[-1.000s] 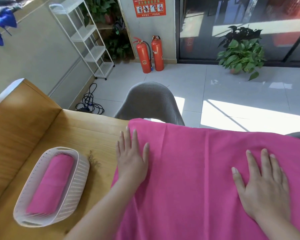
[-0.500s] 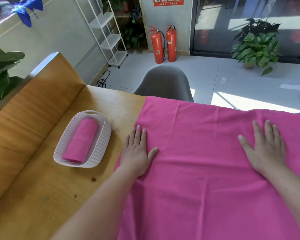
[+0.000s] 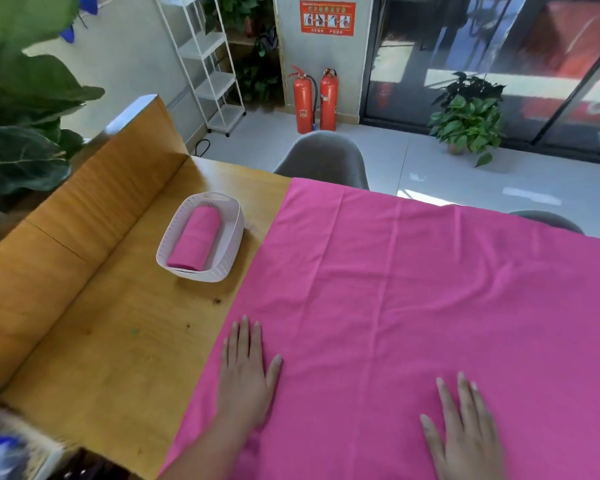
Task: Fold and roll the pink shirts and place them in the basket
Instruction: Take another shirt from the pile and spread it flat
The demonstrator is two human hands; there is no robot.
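Spread flat and open on the wooden table (image 3: 118,341): the pink shirt (image 3: 413,306), with only soft creases. Covers the right part of the tabletop, from the near edge to the far edge beside the grey chair (image 3: 323,157). Runs with its long axis left to right and goes out of view on the right side. Stretches mostly forward, away from both hands. Not yet folded, judging from this flat state; probably to be folded next from the near part or from the left border.

To the left and further away, well apart from the hands but just beside the left border of the cloth: the white basket (image 3: 201,273), already with one rolled pink shirt (image 3: 196,242) inside, lying along its length.

Resting palm down on the cloth, right at its left border: the left hand (image 3: 246,379), fingers straight and together, thumb spread out. Clearly the nearer one to the basket and to that border. Lying flat in the same way, further right and closer to the body: the right hand (image 3: 465,431), fingers straight and a little apart. Nothing pinched or gripped by either one, only pressing on the fabric.
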